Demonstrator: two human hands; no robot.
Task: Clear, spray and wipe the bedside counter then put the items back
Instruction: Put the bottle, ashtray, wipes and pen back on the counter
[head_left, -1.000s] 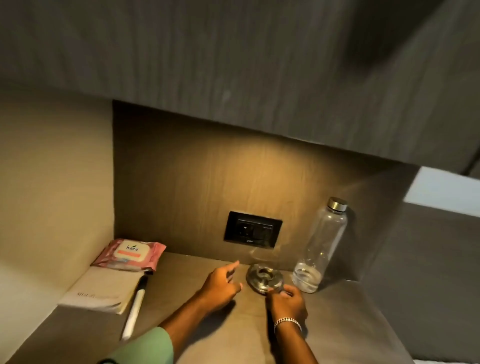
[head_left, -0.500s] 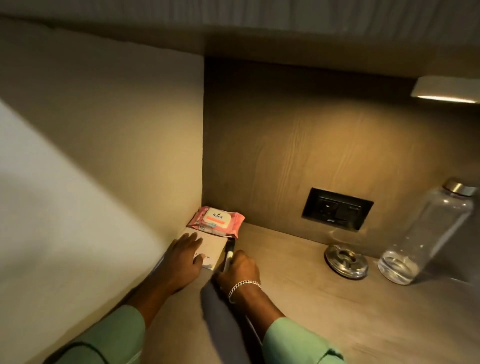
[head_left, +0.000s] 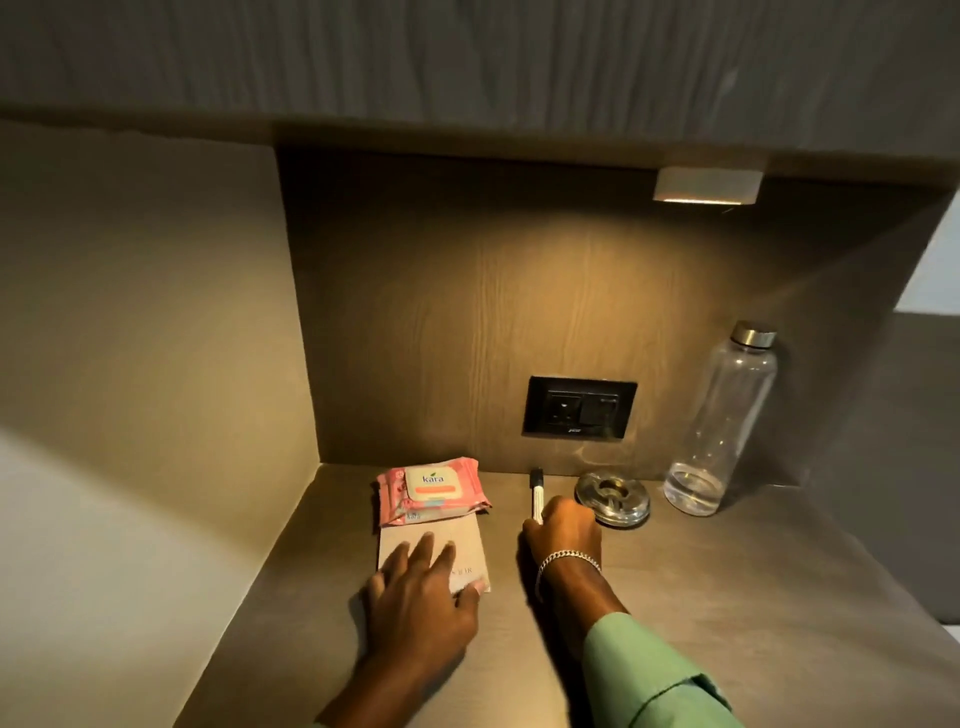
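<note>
A: What is on the counter (head_left: 727, 597)?

B: Lots of small things. A pink pack of wipes (head_left: 434, 489) sits at about 11 o'clock from the middle. It lies on the far end of a flat tan notepad (head_left: 457, 540).

A: What is the left hand (head_left: 421, 597) doing?

B: It lies flat on the near part of the notepad. The fingers are spread out and pressing down. It is not wrapped around anything.

A: And the right hand (head_left: 563, 530)?

B: It is curled tight around a marker (head_left: 536, 491). The marker is white with a black cap. The cap end sticks out past the fingers toward 12 o'clock, at the back wall. There is a silver bracelet (head_left: 566, 558) on that wrist, and a green sleeve (head_left: 649, 680) lower down.

A: What is next to that hand?

B: A round shiny ashtray (head_left: 613, 498), just beside the knuckles at about 2 o'clock from the hand. I cannot tell if they touch.

A: Anything else?

B: A tall clear bottle (head_left: 722, 426) with a silver cap stands upright at 3 o'clock from the ashtray, in the back right corner. It has a little water at the bottom. A black wall socket (head_left: 579, 409) is on the back wall above the marker. A small lamp (head_left: 706, 184) glows under the shelf at 1 o'clock.
</note>
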